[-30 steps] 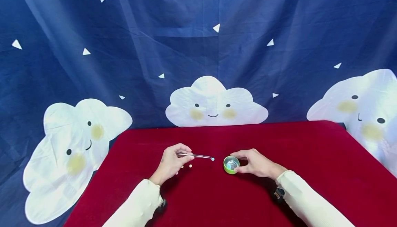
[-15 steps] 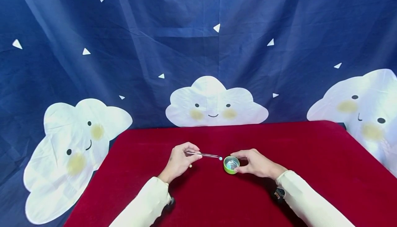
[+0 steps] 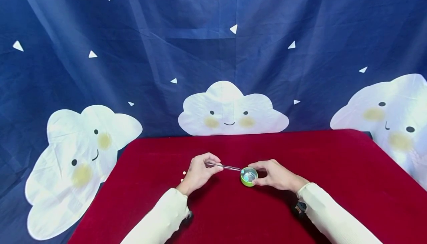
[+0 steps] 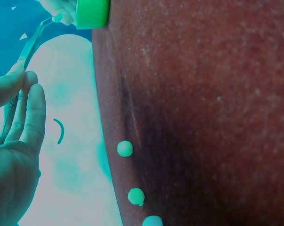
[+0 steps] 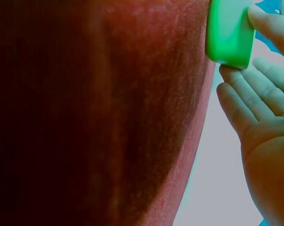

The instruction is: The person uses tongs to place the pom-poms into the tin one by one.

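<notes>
On red-clothed table (image 3: 220, 210), ctr.: two-hand work, itemised as follows.

Item 1: L hand (image 3: 199, 170), pinching slim metal tweezers (image 3: 227, 167) betw. thumb & fingers; grip narrow, closed on the shaft. Tweezers are pointing toward the person's R, bent tip outermost.

Item 2: blue ball (image 3: 242, 171), sm., sitting at tweezer tip. In head view it is overlapping the L side of the tin's rim; in L wrist view it is hanging just above rim level. Contact w/ rim: can't tell.

Item 3: round tin (image 3: 248, 184), sm., green outside, silvery inside, standing upright, mouth up, near table ctr.

Item 4: R hand (image 3: 277, 176), holding the tin from its R side, thumb at near side, fingers at far side; grip opened only to tin's width.

Item 5: light-blue ball (image 3: 246, 179), 1 pc., lying on tin floor.

Item 6: pale balls (image 3: 184, 172), sm., lying on cloth by L wrist; head view showing 2, L wrist view showing 3, lowest one cut off by the frame edge.

Item 7: cream sleeves (image 3: 160, 216), covering both forearms; dark wrist device (image 3: 300, 207) showing under R cuff.

Item 8: navy backdrop (image 3: 200, 58), hanging behind table, bearing wht. triangles & smiling clouds (image 3: 230, 99).
</notes>
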